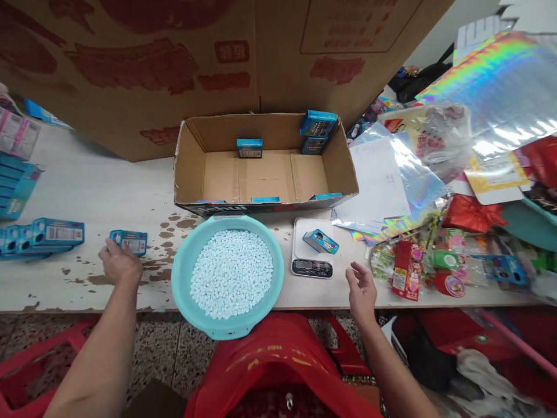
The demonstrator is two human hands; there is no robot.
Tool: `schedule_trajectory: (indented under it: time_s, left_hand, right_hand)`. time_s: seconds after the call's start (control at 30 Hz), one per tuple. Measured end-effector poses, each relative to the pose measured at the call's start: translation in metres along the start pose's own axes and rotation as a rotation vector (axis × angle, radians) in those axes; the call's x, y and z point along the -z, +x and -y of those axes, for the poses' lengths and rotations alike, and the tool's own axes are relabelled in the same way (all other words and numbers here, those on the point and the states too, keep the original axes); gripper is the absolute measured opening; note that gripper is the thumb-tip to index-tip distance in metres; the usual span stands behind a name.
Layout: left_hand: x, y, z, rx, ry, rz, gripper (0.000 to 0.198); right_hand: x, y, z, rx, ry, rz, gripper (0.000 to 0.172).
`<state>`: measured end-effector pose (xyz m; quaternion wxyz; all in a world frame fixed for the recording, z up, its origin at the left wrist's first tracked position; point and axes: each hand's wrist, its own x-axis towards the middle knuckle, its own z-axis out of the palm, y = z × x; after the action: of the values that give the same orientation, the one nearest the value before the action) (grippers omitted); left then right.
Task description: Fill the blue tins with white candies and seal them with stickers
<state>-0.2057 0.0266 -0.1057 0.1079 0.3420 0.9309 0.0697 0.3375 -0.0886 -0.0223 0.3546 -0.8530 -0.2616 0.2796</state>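
Observation:
At the left, my left hand [119,264] has its fingers closed on the near side of a small blue box [136,242], low over the white table [108,186]. My right hand [362,288] hovers at the front edge, fingers apart and nothing in them. Just left of it, a digital scale [311,268] carries another blue box [322,240] lying at a slant. Between my arms stands a turquoise basin [183,273], holding a heap of small pale pellets. Behind it, an open cardboard tray [265,128] contains several blue boxes along its walls.
A tall cardboard carton [278,75] rises behind the tray. More blue boxes [58,232] are lined up at the far left. Packets, plastic bags, paper sheets [378,174] and holographic film [513,87] crowd the right side. A red stool [39,360] stands below.

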Motion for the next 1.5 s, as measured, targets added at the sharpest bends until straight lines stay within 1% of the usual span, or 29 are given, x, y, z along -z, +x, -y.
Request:
schedule_trajectory:
  time_s: [0.03,0.1,0.17,0.2,0.23,0.27,0.33,0.4,0.43,0.47,0.5,0.53,0.6,0.63,0.67,0.73,0.8,0.83,0.87,0.9,0.97,1.03,1.13,1.2,1.27,1.37,1.5]
  left_hand:
    - [0.001,0.000,0.002,-0.038,-0.022,-0.030,0.052]
    - [0.006,-0.007,-0.001,-0.167,-0.070,-0.115,0.046]
    - [0.011,-0.029,-0.014,-0.339,-0.141,-0.171,0.040]
    - [0.012,-0.048,-0.025,-0.436,-0.190,-0.151,0.037]
    - [0.011,-0.071,-0.037,-0.531,-0.243,-0.083,0.035]
    - [0.008,-0.098,-0.051,-0.624,-0.292,0.026,0.032]
    - [-0.003,-0.157,-0.077,-0.821,-0.310,0.368,0.029]
    - [-0.017,-0.208,-0.098,-1.019,-0.231,0.708,0.028]
    - [-0.023,-0.227,-0.104,-1.083,-0.183,0.784,0.028]
    - [-0.028,-0.240,-0.108,-1.116,-0.128,0.827,0.027]
    - [-0.032,-0.247,-0.109,-1.135,-0.079,0.860,0.025]
    - [-0.034,-0.249,-0.109,-1.125,-0.043,0.882,0.023]
    - [-0.035,-0.240,-0.105,-1.020,-0.034,0.929,0.018]
    - [-0.033,-0.232,-0.103,-0.921,-0.075,0.940,0.017]
    - [-0.030,-0.223,-0.102,-0.790,-0.150,0.938,0.017]
    - [-0.019,-0.206,-0.103,-0.459,-0.396,0.935,0.023]
    - [-0.002,-0.192,-0.108,-0.128,-0.732,1.000,0.026]
    - [0.008,-0.187,-0.112,0.012,-0.904,1.041,0.026]
    - [0.019,-0.183,-0.117,0.123,-1.062,1.069,0.026]
    - [0.030,-0.181,-0.122,0.198,-1.193,1.078,0.027]
    - [0.050,-0.180,-0.132,0.252,-1.365,1.029,0.030]
    - [0.063,-0.184,-0.142,0.214,-1.435,0.930,0.032]
    - [0.069,-0.194,-0.152,0.104,-1.452,0.766,0.037]
    - [0.067,-0.199,-0.154,0.078,-1.455,0.689,0.040]
    - [0.066,-0.203,-0.155,0.102,-1.484,0.659,0.042]
    - [0.066,-0.204,-0.157,0.158,-1.543,0.644,0.044]
    - [0.070,-0.198,-0.156,0.220,-1.586,0.704,0.047]
  right_hand:
    - [-0.002,-0.001,0.000,0.005,0.001,-0.004,0.055]
    - [-0.008,-0.003,0.000,0.009,0.012,-0.010,0.055]
    - [-0.013,-0.004,0.000,0.007,0.029,-0.011,0.056]
    - [-0.015,-0.004,0.001,0.008,0.040,-0.012,0.056]
    - [-0.017,-0.003,0.002,0.012,0.051,-0.014,0.057]
    - [-0.019,-0.003,0.003,0.019,0.060,-0.015,0.057]
    - [-0.025,-0.001,0.006,0.043,0.073,-0.009,0.057]
    - [-0.035,0.004,0.011,0.100,0.072,0.002,0.058]
    - [-0.041,0.007,0.014,0.143,0.063,0.011,0.060]
    - [-0.048,0.011,0.017,0.182,0.051,0.024,0.062]
    - [-0.054,0.015,0.020,0.205,0.038,0.044,0.063]
    - [-0.060,0.018,0.025,0.208,0.028,0.070,0.063]
    - [-0.069,0.023,0.035,0.187,0.015,0.116,0.057]
    - [-0.071,0.022,0.042,0.189,0.014,0.129,0.054]
    - [-0.072,0.019,0.050,0.213,0.015,0.136,0.051]
    - [-0.070,0.005,0.067,0.318,0.014,0.155,0.047]
    - [-0.069,-0.016,0.083,0.436,-0.001,0.231,0.041]
    - [-0.070,-0.028,0.090,0.493,-0.018,0.293,0.038]
    - [-0.073,-0.039,0.095,0.549,-0.036,0.363,0.036]
    - [-0.078,-0.050,0.098,0.601,-0.057,0.435,0.033]
    - [-0.090,-0.069,0.099,0.688,-0.103,0.550,0.029]
    - [-0.104,-0.081,0.096,0.748,-0.158,0.615,0.028]
    - [-0.117,-0.092,0.094,0.794,-0.220,0.667,0.028]
    - [-0.121,-0.096,0.094,0.804,-0.233,0.683,0.028]
    - [-0.123,-0.098,0.095,0.809,-0.239,0.690,0.028]
    - [-0.124,-0.100,0.095,0.802,-0.236,0.697,0.028]
    - [-0.123,-0.100,0.092,0.737,-0.177,0.701,0.029]
